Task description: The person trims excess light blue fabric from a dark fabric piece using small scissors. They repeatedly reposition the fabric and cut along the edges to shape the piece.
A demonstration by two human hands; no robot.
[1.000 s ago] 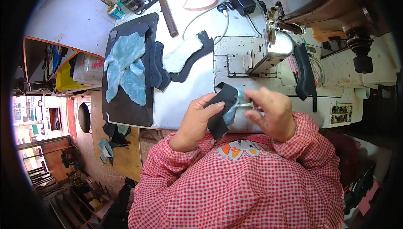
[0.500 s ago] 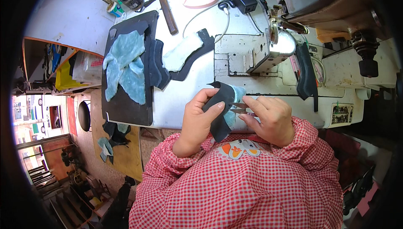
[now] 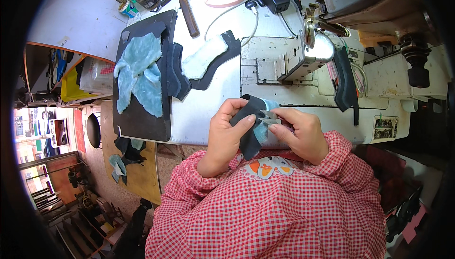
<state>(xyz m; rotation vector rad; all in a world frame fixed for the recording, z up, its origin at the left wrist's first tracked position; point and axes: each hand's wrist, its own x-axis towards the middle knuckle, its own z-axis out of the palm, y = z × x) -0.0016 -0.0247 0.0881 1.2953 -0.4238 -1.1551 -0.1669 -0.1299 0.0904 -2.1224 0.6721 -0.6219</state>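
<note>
My left hand (image 3: 227,128) pinches a black fabric piece (image 3: 250,145) between thumb and fingers, just in front of the table edge. Light-blue plush (image 3: 261,133) shows along the right side of that piece. Small metal thread snips (image 3: 269,117) are in my right hand (image 3: 302,130), with its fingers closed round them. Their two blades point left, spread apart, at the border of black fabric and plush. Whether the blades touch the fabric I cannot tell.
Blue plush pieces (image 3: 141,74) lie on a black board (image 3: 142,128) at the left. Nearby are black cut pieces (image 3: 222,64) with white plush, and a hammer (image 3: 188,16). A sewing machine (image 3: 303,62) stands at the right, with a black strip (image 3: 345,88) beside it.
The snips have tilted in my right hand, and their blades now catch more light. My right hand has shifted slightly left. My left hand still holds the fabric in nearly the same place.
</note>
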